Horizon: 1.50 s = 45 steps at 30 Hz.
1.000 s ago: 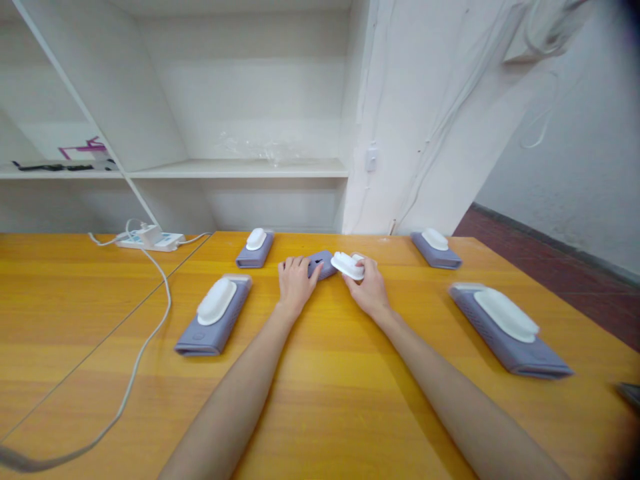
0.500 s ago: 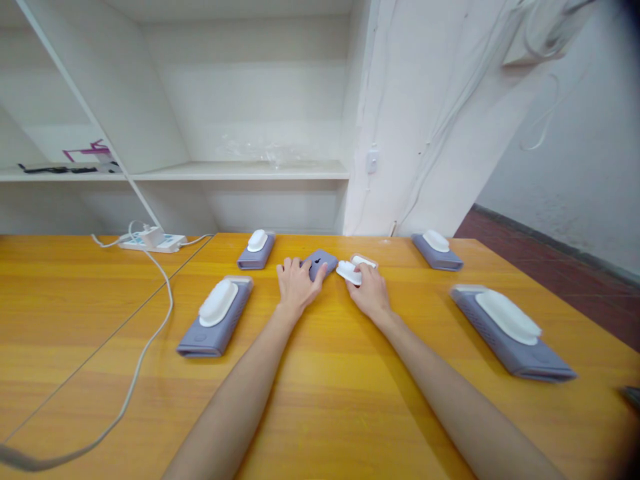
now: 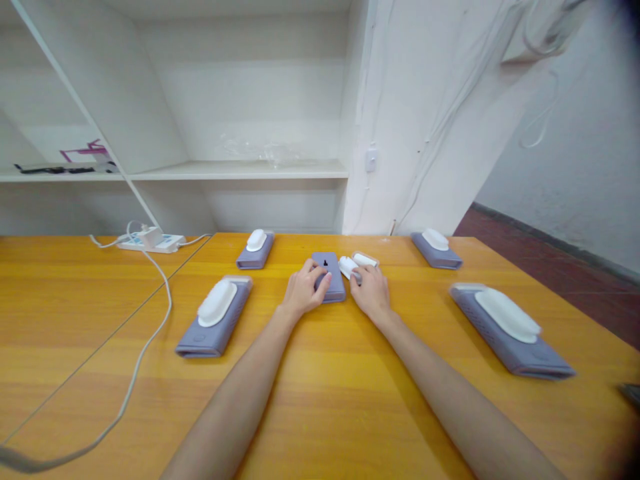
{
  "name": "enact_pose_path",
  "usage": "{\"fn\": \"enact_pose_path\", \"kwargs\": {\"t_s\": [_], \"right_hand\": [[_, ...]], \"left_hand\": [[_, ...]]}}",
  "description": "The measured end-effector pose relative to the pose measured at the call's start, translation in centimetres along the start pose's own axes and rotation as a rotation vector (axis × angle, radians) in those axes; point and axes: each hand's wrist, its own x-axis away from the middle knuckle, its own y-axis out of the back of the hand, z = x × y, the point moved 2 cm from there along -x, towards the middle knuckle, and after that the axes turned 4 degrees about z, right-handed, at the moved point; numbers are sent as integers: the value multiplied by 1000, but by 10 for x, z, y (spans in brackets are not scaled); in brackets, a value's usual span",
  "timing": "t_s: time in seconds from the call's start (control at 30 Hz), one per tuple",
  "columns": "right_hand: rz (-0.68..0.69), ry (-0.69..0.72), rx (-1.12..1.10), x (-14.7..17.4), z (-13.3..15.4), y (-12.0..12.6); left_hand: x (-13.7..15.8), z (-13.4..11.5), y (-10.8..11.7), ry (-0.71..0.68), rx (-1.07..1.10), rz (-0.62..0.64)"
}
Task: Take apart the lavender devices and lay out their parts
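Near the far middle of the table, my left hand [image 3: 305, 288] is closed over the left side of a flat grey-purple box [image 3: 331, 288]. A small dark slot shows in the box's top, and its long side now points towards me. Just to the right, my right hand [image 3: 371, 291] has its fingers closed on a white oval piece [image 3: 348, 267], partly covered by the fingertips. Behind those fingers lies a second white piece [image 3: 365, 259] with a clear rim around it.
Similar grey-purple boxes topped with white oval pieces stand around: near left [image 3: 215, 320], far left [image 3: 255, 251], far right [image 3: 437, 249] and near right [image 3: 513, 330]. A power strip [image 3: 153, 241] and white cable [image 3: 167, 313] lie at left. White shelves [image 3: 240, 171] rise behind.
The grey-purple box has turned from slanted to nearly straight and slid a little towards me, my left hand moving right with it. The white piece in my right hand has shifted slightly.
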Motion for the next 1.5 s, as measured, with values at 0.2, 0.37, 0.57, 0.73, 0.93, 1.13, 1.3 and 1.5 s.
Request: {"fn": "enact_pose_path", "kwargs": {"t_s": [0.2,0.37,0.57,0.73,0.93,1.13,1.3,1.5], "right_hand": [[22,-19,-4,0,5,5],[-97,121,-18,0,13,20],[51,271,-11,8,32,21],[141,198,34,12,43,18],[209,28,-213,9,33,10],[208,-52,-558,7,26,-3],[211,-20,-646,5,22,-8],[244,-6,-678,6,25,-5]], "left_hand": [[0,-1,-1,-14,26,26],[-1,0,2,34,16,-45],[-5,9,-5,101,51,-88],[-6,27,-20,286,118,-21],[-6,34,-24,308,344,20],[-8,21,-13,253,647,-151],[-11,21,-16,384,975,-137],[-11,30,-17,459,1384,53]]}}
